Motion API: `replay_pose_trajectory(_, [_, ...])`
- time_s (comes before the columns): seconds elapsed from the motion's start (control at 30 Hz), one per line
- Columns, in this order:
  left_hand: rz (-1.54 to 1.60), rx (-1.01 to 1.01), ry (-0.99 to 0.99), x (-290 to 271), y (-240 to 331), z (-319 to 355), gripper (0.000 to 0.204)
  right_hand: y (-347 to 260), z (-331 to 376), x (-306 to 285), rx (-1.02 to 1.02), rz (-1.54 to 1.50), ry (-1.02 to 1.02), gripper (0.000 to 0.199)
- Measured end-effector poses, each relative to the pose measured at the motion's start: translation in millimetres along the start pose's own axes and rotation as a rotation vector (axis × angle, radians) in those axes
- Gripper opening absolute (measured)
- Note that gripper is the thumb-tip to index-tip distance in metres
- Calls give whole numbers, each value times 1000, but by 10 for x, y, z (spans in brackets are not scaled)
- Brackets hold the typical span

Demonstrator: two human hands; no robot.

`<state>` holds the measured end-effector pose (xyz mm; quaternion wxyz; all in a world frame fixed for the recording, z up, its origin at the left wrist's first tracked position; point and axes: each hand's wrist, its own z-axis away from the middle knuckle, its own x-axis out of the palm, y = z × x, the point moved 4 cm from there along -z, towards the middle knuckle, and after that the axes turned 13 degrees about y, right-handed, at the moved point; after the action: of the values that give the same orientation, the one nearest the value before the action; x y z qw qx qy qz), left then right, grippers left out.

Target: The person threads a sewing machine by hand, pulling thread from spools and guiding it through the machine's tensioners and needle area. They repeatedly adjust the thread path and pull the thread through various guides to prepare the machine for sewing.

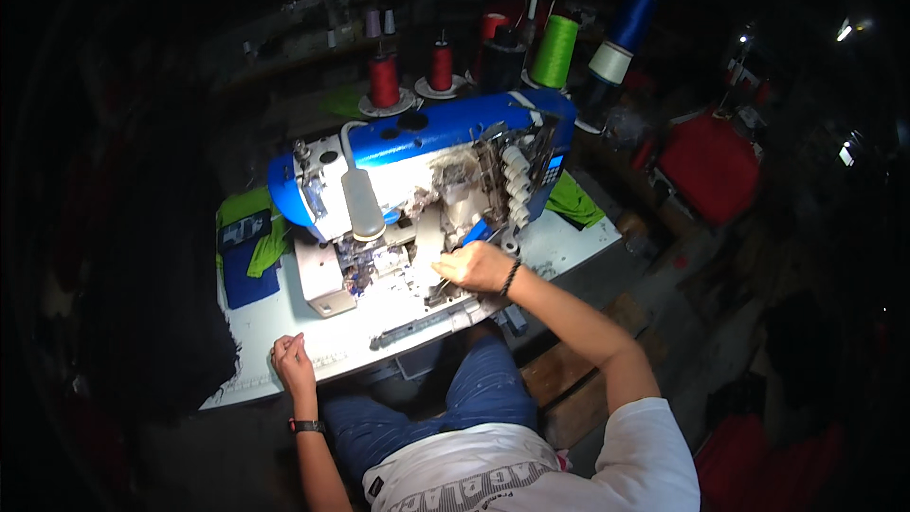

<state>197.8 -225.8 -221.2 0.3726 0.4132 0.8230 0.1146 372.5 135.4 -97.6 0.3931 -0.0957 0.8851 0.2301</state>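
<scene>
A blue and white sewing machine [417, 137] stands on the white table, its front lit brightly by a small lamp [361, 201]. My right hand [477, 266] reaches into the machine's front, beside the exposed metal parts [387, 264] below the needle area. Its fingers are closed in a pinch; whatever lies between them is hidden by glare and small size. At the table's front edge, left of the machine, rests my left hand [292, 360]. Its fingers are curled in, and nothing shows in them.
Red thread cones [384, 82] and a green thread cone [555, 52] stand behind the machine. Green and blue fabric pieces [251, 251] lie on the table [284, 308] at left. More green fabric [573, 199] lies at right. A red seat [709, 168] is farther right.
</scene>
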Motion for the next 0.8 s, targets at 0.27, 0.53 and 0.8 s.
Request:
replay_pose_trajectory(0.27, [-35,-11,-11,29,55,-15,13,-57,-927,964,356,-20,37,14])
replay_pose_trajectory(0.53, [-47,-15,-7,32,-72,30,13,-280,-720,-518,555,-638,58,23])
replay_pose_trajectory(0.8, [-112,-60,-34,-28,-29,27,12,2669,-564,-3118,765,175,841,41])
